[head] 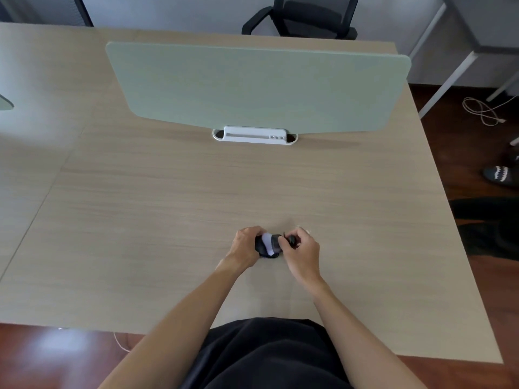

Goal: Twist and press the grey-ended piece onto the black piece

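A small dark bundle with a pale lilac band (270, 245), seemingly rolled fabric, lies on the wooden table (168, 220) near its front edge. My left hand (245, 247) grips the bundle's left side with curled fingers. My right hand (302, 252) pinches the dark end on its right side between thumb and fingers. Both hands hide part of the bundle, so its exact shape cannot be told.
A pale green divider panel (258, 85) stands across the table's far half on a white base (254, 135). Behind it is a black office chair (303, 18). On the floor to the right lie a white cable (483, 110) and a slipper (501, 175).
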